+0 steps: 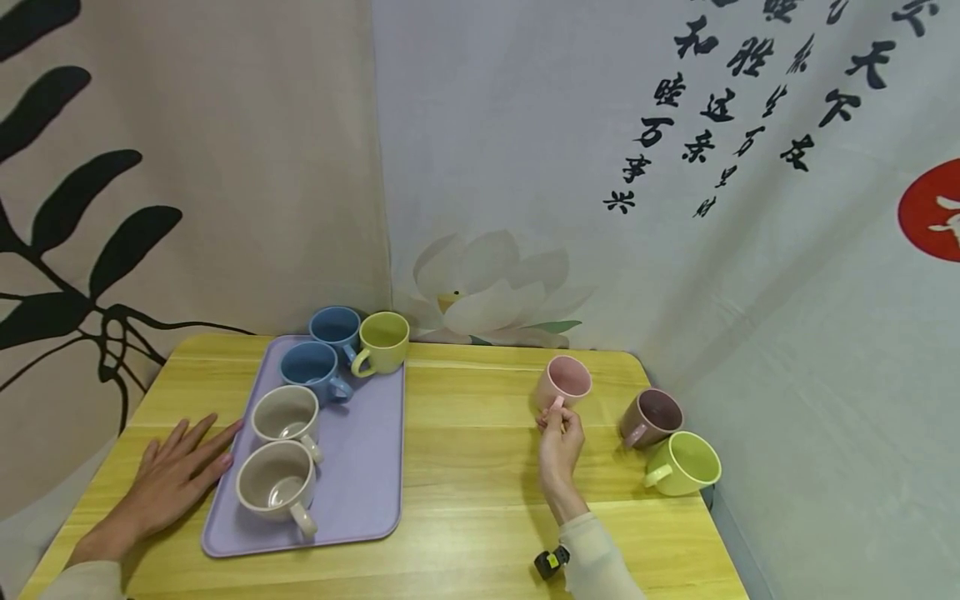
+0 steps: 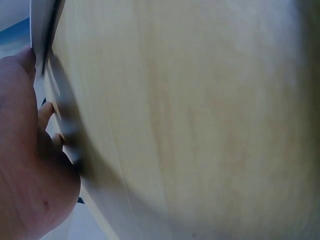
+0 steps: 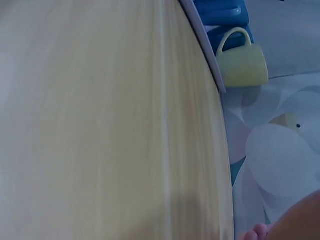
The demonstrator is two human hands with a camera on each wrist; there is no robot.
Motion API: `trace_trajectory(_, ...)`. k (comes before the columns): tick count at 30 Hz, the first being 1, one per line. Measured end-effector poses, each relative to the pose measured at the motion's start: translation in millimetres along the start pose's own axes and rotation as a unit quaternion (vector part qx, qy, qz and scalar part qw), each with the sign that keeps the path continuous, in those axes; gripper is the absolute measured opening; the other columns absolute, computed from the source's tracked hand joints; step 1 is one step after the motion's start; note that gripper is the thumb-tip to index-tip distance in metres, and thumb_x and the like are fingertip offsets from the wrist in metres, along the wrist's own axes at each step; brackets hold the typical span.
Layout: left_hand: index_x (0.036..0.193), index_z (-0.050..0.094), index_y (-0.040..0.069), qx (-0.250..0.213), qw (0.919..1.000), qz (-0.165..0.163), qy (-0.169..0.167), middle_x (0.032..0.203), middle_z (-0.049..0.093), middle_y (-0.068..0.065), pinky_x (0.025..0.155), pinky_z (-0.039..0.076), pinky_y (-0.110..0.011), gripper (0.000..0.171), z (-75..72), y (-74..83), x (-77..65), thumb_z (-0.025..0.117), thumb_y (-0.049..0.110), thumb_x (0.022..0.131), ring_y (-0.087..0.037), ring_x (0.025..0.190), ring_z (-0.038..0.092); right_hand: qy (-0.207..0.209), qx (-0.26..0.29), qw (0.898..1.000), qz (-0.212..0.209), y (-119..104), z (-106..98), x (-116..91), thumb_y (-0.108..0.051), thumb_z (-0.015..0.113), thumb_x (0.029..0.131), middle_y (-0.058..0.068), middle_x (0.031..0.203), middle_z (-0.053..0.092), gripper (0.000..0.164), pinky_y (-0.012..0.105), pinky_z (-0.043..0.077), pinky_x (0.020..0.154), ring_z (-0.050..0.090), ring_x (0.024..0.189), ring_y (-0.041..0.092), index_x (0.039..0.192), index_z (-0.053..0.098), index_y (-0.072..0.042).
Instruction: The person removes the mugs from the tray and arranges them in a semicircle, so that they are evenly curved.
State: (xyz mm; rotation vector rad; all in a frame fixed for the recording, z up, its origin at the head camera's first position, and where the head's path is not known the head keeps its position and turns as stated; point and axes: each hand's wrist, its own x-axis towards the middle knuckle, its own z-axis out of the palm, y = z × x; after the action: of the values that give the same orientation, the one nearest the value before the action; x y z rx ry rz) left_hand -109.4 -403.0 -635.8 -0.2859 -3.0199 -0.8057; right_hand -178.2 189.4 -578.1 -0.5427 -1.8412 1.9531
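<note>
My right hand [image 1: 561,454] pinches the handle of a pink mug [image 1: 553,388] at the back right of the wooden table; whether the mug touches the tabletop I cannot tell. My left hand [image 1: 168,483] lies with fingers straight, its fingertips at the left edge of a lilac tray [image 1: 363,492]. On the tray, two blue mugs [image 1: 318,387] and a yellow-green mug [image 1: 392,354] stand at the back, with two beige mugs [image 1: 258,507] in front of them. The right wrist view shows the yellow-green mug [image 3: 245,67] but only a few fingertips of the right hand.
To the right of the pink mug, a mauve mug [image 1: 637,412] and a lime-green mug [image 1: 686,482] stand near the table's right edge. Bare wood [image 1: 465,467] lies between tray and pink mug. A printed cloth [image 1: 510,150] hangs behind the table.
</note>
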Motion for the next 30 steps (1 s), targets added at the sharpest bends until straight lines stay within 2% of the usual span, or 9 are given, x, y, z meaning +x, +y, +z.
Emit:
trace_trajectory(7,0.18,0.031,0.035,0.001,1.0,0.001,0.003,0.186,0.018,-0.034,0.127,-0.025,-0.086,0.061,-0.9,0.4,0.4,0.048,0.041,0.121,-0.072,0.168,0.0,0.013,-0.019,1.0,-0.009,6.2,-11.0,10.0,-0.028,0.058,0.12,0.012,0.108,0.07,0.037,0.025,0.067,0.092,0.076,0.094,0.014,0.117,0.065,0.007)
trace_trajectory(18,0.18,0.032,0.033,-0.001,1.0,0.0,0.001,0.185,0.018,-0.035,0.128,-0.026,-0.085,0.061,-4.0,2.8,0.6,0.049,0.042,0.121,-0.073,0.168,0.0,0.031,-0.039,0.999,-0.008,8.9,-25.0,22.8,-0.028,0.057,0.12,0.011,0.11,0.071,0.036,0.023,0.066,0.091,0.075,0.095,0.013,0.119,0.065,0.007)
trace_trajectory(23,0.179,0.033,0.032,-0.003,1.0,0.004,0.003,0.185,0.019,-0.035,0.127,-0.025,-0.086,0.061,-4.2,2.9,0.2,0.049,0.041,0.121,-0.073,0.167,0.001,0.057,-0.042,0.997,-0.015,10.7,-29.6,33.1,-0.03,0.06,0.119,0.01,0.104,0.07,0.036,0.022,0.065,0.085,0.074,0.089,0.011,0.112,0.066,0.005)
trace_trajectory(30,0.18,0.031,0.032,-0.004,1.0,0.0,-0.005,0.185,0.017,-0.036,0.126,-0.023,-0.088,0.062,-3.1,2.3,-0.1,0.049,0.043,0.121,-0.074,0.167,0.0,0.094,-0.045,0.994,-0.018,12.3,-36.2,47.0,-0.032,0.061,0.118,0.006,0.099,0.068,0.034,0.012,0.057,0.076,0.072,0.083,0.007,0.109,0.066,0.001)
